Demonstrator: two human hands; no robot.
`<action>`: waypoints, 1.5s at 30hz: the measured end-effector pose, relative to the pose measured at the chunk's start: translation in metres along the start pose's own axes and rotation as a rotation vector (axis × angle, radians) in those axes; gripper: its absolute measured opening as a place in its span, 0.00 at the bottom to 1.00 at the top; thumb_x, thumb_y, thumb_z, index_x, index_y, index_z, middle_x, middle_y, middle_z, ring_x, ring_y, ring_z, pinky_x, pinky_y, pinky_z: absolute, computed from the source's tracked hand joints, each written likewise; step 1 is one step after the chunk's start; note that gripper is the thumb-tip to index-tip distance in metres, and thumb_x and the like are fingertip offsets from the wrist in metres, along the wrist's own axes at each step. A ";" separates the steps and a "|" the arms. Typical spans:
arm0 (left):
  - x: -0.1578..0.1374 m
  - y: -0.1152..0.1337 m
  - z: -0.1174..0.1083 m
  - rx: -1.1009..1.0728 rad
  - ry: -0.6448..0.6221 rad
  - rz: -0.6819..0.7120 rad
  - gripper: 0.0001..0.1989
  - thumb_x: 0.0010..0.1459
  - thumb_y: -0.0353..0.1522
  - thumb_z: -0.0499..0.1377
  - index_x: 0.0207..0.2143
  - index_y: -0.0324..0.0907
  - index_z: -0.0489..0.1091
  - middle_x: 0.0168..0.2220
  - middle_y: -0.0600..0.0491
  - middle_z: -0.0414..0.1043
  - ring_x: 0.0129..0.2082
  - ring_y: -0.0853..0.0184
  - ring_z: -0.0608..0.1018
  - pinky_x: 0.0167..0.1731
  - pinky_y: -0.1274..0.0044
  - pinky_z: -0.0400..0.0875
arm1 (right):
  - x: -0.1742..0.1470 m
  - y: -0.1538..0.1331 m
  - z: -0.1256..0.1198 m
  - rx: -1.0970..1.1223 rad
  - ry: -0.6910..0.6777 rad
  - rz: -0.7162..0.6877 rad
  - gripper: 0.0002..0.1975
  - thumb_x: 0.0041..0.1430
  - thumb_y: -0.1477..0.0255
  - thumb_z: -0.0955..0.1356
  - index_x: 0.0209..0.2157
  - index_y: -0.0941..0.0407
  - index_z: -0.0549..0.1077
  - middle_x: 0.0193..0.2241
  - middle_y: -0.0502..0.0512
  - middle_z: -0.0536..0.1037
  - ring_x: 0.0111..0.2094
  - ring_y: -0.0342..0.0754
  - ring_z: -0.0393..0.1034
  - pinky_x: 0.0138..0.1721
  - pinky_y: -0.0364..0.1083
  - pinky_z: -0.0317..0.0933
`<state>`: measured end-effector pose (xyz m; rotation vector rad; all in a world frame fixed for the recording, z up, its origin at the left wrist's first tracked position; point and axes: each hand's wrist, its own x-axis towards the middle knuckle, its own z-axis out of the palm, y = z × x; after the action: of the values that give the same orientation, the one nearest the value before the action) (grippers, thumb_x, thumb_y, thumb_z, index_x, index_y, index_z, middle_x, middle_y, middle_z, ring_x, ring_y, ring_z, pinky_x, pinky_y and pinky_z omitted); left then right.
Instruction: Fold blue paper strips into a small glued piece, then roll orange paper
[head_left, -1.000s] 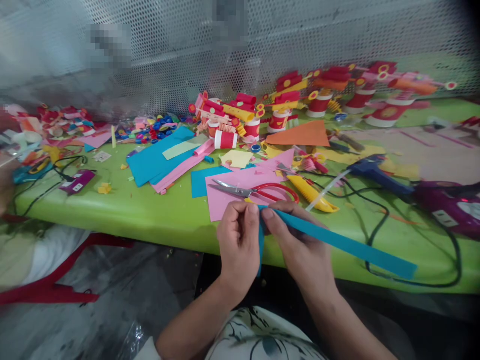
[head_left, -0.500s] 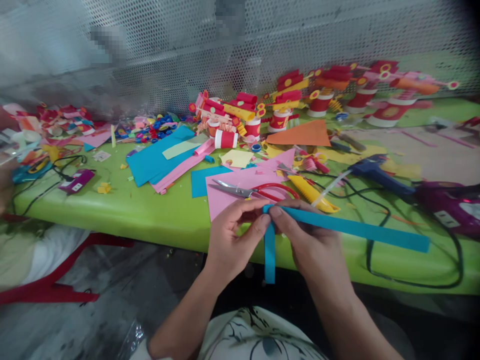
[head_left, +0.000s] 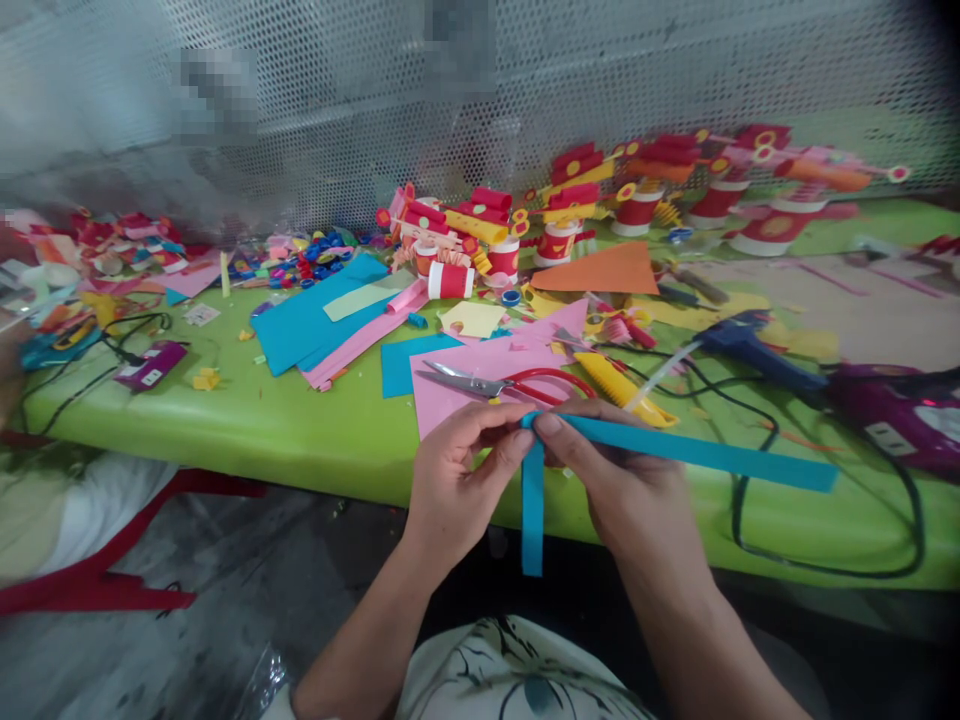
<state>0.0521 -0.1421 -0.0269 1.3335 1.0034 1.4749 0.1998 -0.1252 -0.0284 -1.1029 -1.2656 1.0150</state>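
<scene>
The left hand (head_left: 461, 480) has thumb and forefinger closed in a pinch on the bent end of a blue paper strip (head_left: 720, 455), its other fingers loosely curled behind. The right hand (head_left: 637, 490) pinches the same spot from the other side, thumb on top, the two thumb tips almost meeting. The strip is held in the air before the near edge of the green table (head_left: 300, 430); one length runs out to the right past the right hand, another hangs straight down between the wrists, and whether this is one folded piece or two cannot be told. Just beyond the fingers, red-handled scissors (head_left: 487, 383) lie slightly parted on a pink sheet (head_left: 431, 410), with a yellow-handled cutter (head_left: 622, 385) beside them. To the right, a dark blue glue gun (head_left: 757, 350) has a pale glue stick (head_left: 664, 380) jutting toward the cutter, near a purple box (head_left: 892, 420) with a small red light. Farther back, one red-banded paper cup (head_left: 450, 281) lies on its side, its inside turned out of sight. Behind and to the right stand more red-banded cups (head_left: 780, 228), topped with rolled-paper figures that hide any contents. An orange sheet (head_left: 607, 268) lies before them, and a heap of small coloured pieces (head_left: 307, 258) sits behind large blue sheets (head_left: 292, 330).
</scene>
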 end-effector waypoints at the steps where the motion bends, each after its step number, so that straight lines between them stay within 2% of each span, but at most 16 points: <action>1: 0.000 0.000 0.000 -0.002 -0.001 0.002 0.10 0.62 0.32 0.64 0.46 0.45 0.80 0.42 0.50 0.79 0.43 0.64 0.79 0.46 0.75 0.74 | 0.000 0.000 0.000 -0.004 -0.001 -0.001 0.09 0.57 0.61 0.76 0.30 0.51 0.79 0.24 0.50 0.74 0.25 0.46 0.68 0.25 0.45 0.65; 6: 0.000 -0.003 0.002 -0.068 0.006 -0.011 0.09 0.62 0.31 0.64 0.44 0.45 0.80 0.41 0.51 0.80 0.42 0.66 0.79 0.46 0.76 0.74 | 0.000 0.002 0.002 0.049 0.009 0.010 0.08 0.56 0.63 0.76 0.33 0.51 0.80 0.27 0.51 0.77 0.27 0.47 0.72 0.28 0.46 0.69; 13: 0.000 0.001 0.000 -0.086 0.000 -0.080 0.12 0.59 0.30 0.67 0.46 0.44 0.78 0.40 0.51 0.80 0.41 0.68 0.80 0.44 0.77 0.76 | -0.001 -0.001 0.002 0.084 -0.001 0.041 0.06 0.55 0.65 0.77 0.31 0.51 0.80 0.27 0.50 0.77 0.27 0.45 0.70 0.28 0.44 0.66; 18: 0.000 0.004 -0.002 -0.061 0.030 -0.084 0.06 0.57 0.30 0.68 0.39 0.42 0.79 0.38 0.51 0.81 0.38 0.68 0.81 0.42 0.78 0.77 | -0.001 -0.003 0.001 0.093 -0.020 0.034 0.04 0.56 0.67 0.76 0.32 0.51 0.80 0.27 0.49 0.77 0.28 0.44 0.68 0.27 0.43 0.63; 23: 0.002 -0.003 -0.001 -0.230 0.069 -0.127 0.05 0.52 0.29 0.71 0.33 0.42 0.81 0.32 0.53 0.81 0.34 0.69 0.81 0.38 0.79 0.78 | -0.003 0.000 0.001 0.082 -0.056 -0.016 0.03 0.58 0.69 0.76 0.31 0.51 0.79 0.28 0.48 0.76 0.31 0.44 0.69 0.31 0.43 0.64; 28: 0.007 -0.008 -0.007 -0.292 -0.021 -0.152 0.05 0.50 0.29 0.72 0.32 0.42 0.81 0.32 0.53 0.81 0.34 0.71 0.81 0.37 0.81 0.77 | -0.002 0.001 -0.003 0.068 -0.087 -0.021 0.03 0.58 0.69 0.75 0.32 0.51 0.79 0.27 0.48 0.75 0.30 0.44 0.68 0.30 0.42 0.62; 32: 0.011 -0.003 -0.016 -0.198 -0.151 -0.158 0.10 0.55 0.31 0.70 0.41 0.44 0.80 0.37 0.52 0.80 0.38 0.70 0.80 0.39 0.81 0.76 | 0.002 -0.005 -0.008 0.000 -0.196 -0.099 0.02 0.60 0.70 0.73 0.32 0.52 0.79 0.29 0.50 0.77 0.31 0.45 0.70 0.31 0.44 0.63; 35: 0.014 0.000 -0.019 -0.149 -0.183 -0.116 0.07 0.60 0.32 0.67 0.42 0.44 0.79 0.37 0.51 0.80 0.37 0.69 0.81 0.39 0.80 0.76 | 0.006 -0.009 -0.009 -0.014 -0.268 -0.128 0.03 0.61 0.70 0.73 0.32 0.52 0.79 0.28 0.50 0.77 0.30 0.45 0.70 0.30 0.44 0.63; 37: 0.015 0.000 -0.017 -0.119 -0.153 -0.072 0.06 0.60 0.32 0.66 0.41 0.44 0.79 0.37 0.52 0.81 0.37 0.69 0.81 0.39 0.80 0.76 | 0.009 -0.010 -0.007 -0.019 -0.267 -0.103 0.04 0.60 0.69 0.73 0.31 0.53 0.79 0.26 0.50 0.76 0.28 0.45 0.68 0.28 0.44 0.62; 40: 0.015 -0.002 -0.011 -0.083 -0.015 -0.014 0.06 0.60 0.32 0.66 0.41 0.44 0.79 0.37 0.52 0.81 0.37 0.69 0.81 0.39 0.80 0.76 | 0.014 -0.008 -0.004 -0.026 -0.235 -0.034 0.07 0.58 0.65 0.74 0.31 0.54 0.79 0.26 0.51 0.77 0.26 0.45 0.68 0.26 0.44 0.62; 43: 0.013 -0.004 -0.005 0.002 0.128 0.048 0.07 0.61 0.32 0.66 0.43 0.45 0.79 0.39 0.52 0.81 0.39 0.68 0.82 0.41 0.80 0.77 | 0.020 -0.007 -0.002 -0.089 -0.225 -0.005 0.09 0.56 0.63 0.74 0.32 0.55 0.80 0.27 0.53 0.79 0.28 0.48 0.71 0.29 0.47 0.65; 45: 0.012 -0.004 -0.003 0.056 0.163 0.087 0.08 0.62 0.32 0.65 0.44 0.45 0.79 0.41 0.51 0.81 0.41 0.67 0.82 0.42 0.79 0.77 | 0.024 -0.009 -0.003 -0.147 -0.218 -0.023 0.09 0.55 0.63 0.74 0.32 0.55 0.80 0.27 0.53 0.80 0.29 0.50 0.73 0.31 0.47 0.66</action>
<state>0.0487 -0.1295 -0.0277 1.3275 1.1099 1.6536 0.2038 -0.1041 -0.0148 -1.1082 -1.5448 1.0599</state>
